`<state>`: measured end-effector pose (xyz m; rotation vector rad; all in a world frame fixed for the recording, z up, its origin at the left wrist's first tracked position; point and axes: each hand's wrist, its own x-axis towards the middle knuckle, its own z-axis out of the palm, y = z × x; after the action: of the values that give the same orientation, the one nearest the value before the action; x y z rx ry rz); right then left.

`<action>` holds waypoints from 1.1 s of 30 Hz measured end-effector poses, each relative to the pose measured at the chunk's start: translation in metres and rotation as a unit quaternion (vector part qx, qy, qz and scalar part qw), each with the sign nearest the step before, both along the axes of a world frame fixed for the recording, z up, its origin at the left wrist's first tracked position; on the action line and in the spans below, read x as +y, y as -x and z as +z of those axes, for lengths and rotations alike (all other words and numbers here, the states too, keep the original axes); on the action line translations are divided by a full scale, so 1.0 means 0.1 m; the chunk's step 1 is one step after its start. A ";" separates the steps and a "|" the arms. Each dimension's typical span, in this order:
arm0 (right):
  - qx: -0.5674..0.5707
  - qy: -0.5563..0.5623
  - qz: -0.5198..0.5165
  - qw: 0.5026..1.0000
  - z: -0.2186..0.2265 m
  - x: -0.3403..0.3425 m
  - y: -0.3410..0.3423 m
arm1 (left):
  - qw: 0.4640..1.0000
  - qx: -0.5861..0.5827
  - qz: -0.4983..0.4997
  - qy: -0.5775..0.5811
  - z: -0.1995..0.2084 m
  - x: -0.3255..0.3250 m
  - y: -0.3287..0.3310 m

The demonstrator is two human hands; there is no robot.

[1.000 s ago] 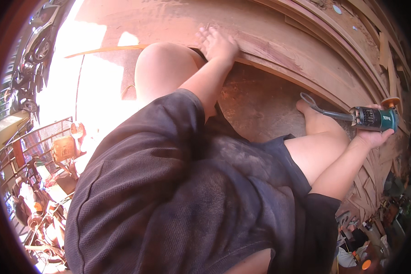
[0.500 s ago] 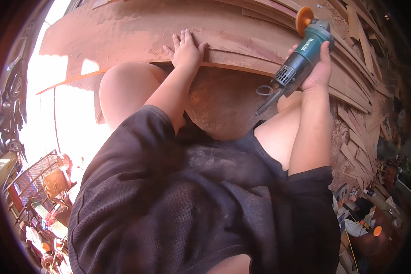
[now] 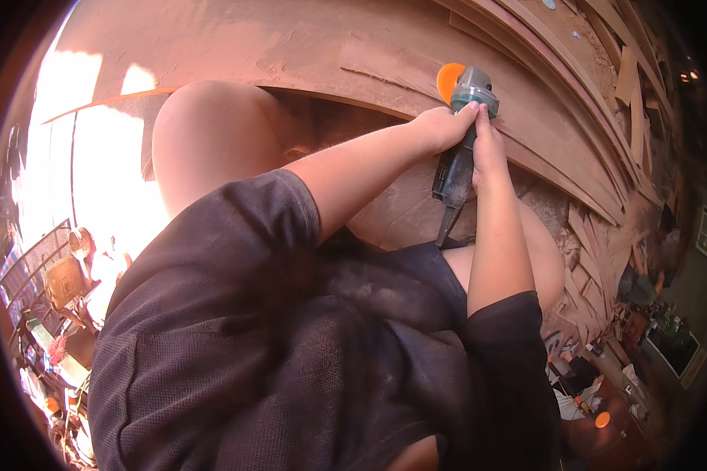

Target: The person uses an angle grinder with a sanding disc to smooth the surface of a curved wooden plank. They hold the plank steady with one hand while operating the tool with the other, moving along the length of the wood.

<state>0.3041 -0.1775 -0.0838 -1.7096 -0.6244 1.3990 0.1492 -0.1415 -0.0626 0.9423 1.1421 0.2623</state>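
Observation:
Both my hands are closed around a teal and black angle grinder [image 3: 454,177] held over my right thigh. An orange disc [image 3: 449,82] sits at its far end, beside the grey gear head. My left hand [image 3: 446,128] reaches across and wraps the body just below the head. Against it, my right hand [image 3: 487,151] grips the body from the right side. The tail and cord end point down toward my lap. Beyond the disc lies a long dusty wooden board [image 3: 291,55], with a thin strip of wood [image 3: 385,67] on it.
Long planks [image 3: 558,86] are stacked at the far right, and offcuts [image 3: 585,267] lie in a heap below them. A wire basket [image 3: 35,267] with assorted items stands at the left. Bright sunlight falls on the floor at the left.
My left hand has left the board and taken hold of the grinder. My right hand has brought the grinder inward to the left and lower.

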 end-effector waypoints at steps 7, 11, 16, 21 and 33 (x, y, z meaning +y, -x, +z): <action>0.002 -0.048 0.122 0.991 -0.03 0.18 0.72 | 0.974 -0.114 0.161 0.109 0.08 -0.12 0.71; -0.045 -0.030 0.204 0.977 0.00 0.25 1.09 | 0.972 -0.105 0.194 0.083 -0.03 -0.25 0.97; -0.034 0.013 0.235 0.971 0.06 0.28 0.66 | 0.957 -0.115 0.255 0.081 -0.10 -0.38 0.47; -0.060 -0.001 0.096 0.994 -0.09 0.10 -0.12 | 0.991 -0.049 0.118 0.035 -0.07 -0.20 -0.17; -0.003 -0.030 0.079 0.996 -0.07 0.27 0.64 | 0.990 -0.054 0.106 0.077 0.02 0.05 0.55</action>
<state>0.2401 -0.1505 -0.0908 -1.6474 -0.8111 1.4694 0.0945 -0.1362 -0.0602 0.6634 1.1462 0.3855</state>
